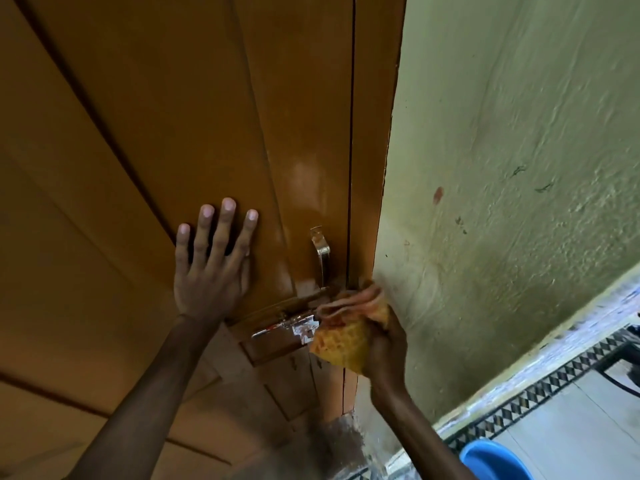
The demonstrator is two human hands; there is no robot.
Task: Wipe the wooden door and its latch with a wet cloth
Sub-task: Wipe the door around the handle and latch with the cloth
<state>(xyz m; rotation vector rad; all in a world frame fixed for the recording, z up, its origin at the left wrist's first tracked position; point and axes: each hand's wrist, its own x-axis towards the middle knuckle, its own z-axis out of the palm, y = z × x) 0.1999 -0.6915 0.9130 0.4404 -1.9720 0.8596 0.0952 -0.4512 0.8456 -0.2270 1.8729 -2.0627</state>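
Right now the wooden door (pixel 145 140) fills the left and centre of the view, shut against its frame (pixel 372 140), w/ a thin dark gap running down between door edge and frame. Just right of the frame is a pale green plastered wall (pixel 502 168), rough, w/ a few dark and reddish marks; it leaves little room on that side of the latch.

Left hand (pixel 211 265) lies flat on the door panel, fingers spread and pointing up, palm pressed to the wood, holding nothing. It sits just left of a metal pull handle (pixel 322 254), which stands upright near the door edge.

Right hand (pixel 384 344) is closed round a bunched yellow-orange cloth (pixel 346 337), pinkish folds on top. Cloth is pressed to the right end of the latch (pixel 287 329), a shiny horizontal bolt below the handle, approx at the door edge, touching frame and wall corner too. Wet sheen shows on the latch and on the wood above it.

Door is orange-brown, glossy, w/ raised panels and dark grooves. Bottom of the frame looks paler and worn.

Lower right: tiled floor (pixel 571 410), light tiles w/ a black-and-white patterned border along the wall. A blue container (pixel 491 460) shows at the bottom edge; contents can't be seen.
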